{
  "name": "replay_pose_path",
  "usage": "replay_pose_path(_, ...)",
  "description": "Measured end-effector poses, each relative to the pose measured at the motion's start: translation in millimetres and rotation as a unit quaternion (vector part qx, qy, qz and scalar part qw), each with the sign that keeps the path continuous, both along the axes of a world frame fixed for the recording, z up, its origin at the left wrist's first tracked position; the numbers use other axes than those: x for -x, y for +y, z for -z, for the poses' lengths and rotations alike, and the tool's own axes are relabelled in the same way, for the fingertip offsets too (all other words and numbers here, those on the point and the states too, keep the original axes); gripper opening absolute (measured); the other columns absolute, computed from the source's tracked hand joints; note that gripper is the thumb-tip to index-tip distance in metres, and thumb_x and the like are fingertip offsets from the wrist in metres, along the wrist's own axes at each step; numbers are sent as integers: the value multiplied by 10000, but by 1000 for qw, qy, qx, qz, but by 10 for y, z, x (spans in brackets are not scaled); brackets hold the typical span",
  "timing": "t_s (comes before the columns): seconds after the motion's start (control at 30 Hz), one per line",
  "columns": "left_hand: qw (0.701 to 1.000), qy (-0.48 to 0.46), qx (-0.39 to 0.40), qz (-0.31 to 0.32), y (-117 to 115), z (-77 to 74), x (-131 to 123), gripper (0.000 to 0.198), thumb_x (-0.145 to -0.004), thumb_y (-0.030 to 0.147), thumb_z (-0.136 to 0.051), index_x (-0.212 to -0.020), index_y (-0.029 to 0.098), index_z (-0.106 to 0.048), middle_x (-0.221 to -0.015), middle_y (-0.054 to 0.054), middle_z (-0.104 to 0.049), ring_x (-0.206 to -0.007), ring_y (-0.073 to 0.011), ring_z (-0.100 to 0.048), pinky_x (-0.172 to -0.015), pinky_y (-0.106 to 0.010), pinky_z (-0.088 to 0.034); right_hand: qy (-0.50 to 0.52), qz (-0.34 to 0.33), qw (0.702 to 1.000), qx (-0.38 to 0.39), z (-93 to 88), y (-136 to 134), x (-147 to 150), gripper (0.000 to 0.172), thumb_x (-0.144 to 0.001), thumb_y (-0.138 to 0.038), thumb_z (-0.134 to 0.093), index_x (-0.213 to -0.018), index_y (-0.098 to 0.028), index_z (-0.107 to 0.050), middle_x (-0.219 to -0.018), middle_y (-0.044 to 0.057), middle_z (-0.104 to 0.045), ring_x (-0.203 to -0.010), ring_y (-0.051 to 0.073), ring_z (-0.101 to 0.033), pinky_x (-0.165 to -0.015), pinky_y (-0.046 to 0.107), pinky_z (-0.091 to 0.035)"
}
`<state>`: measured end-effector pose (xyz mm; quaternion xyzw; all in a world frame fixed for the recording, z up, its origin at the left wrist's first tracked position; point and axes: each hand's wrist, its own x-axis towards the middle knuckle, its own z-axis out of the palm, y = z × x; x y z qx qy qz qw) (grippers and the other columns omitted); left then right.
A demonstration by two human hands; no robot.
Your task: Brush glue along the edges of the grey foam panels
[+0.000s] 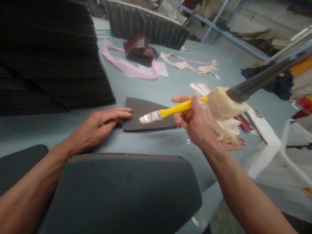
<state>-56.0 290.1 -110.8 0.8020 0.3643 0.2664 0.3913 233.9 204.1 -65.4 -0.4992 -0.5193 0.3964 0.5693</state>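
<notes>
My right hand is closed around a yellow-handled brush. Its white, glue-coated bristles point left and hover just above a dark flat cut piece lying on the light blue table. My left hand lies flat with its fingers stretched out, fingertips touching the left edge of that dark piece. A glue-crusted block on a dark handle sits right behind my right hand.
A tall stack of dark sheets fills the far left. Another dark ribbed stack stands at the back. Pink ribbon, a brown folded piece and cream strips lie mid-table. A dark grey pad lies nearest me. Scraps litter the right.
</notes>
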Motion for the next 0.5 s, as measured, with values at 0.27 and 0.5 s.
replay_pose_path(0.27, 999, 21, -39, 15, -9, 73, 1, 420, -956, 376, -513, -1223, 341, -835, -1452, 4, -763, -1356, -306, -711, -1309, -501, -451, -70, -70, 995, 5, -83, -16, 202, 477, -930, -686, -771, -960, -212, -727, -616, -55, -640, -538, 80, -499, -505, 252, -385)
replay_pose_path(0.5, 998, 49, -39, 6, -16, 67, -23, 455, -933, 336, -485, -1229, 359, -830, -1443, 38, -767, -1377, -302, -697, -1282, -474, -480, -74, -126, 989, -13, -59, 37, 282, 396, -971, -604, -768, -1008, -211, -738, -662, -58, -651, -569, 85, -531, -558, 271, -422)
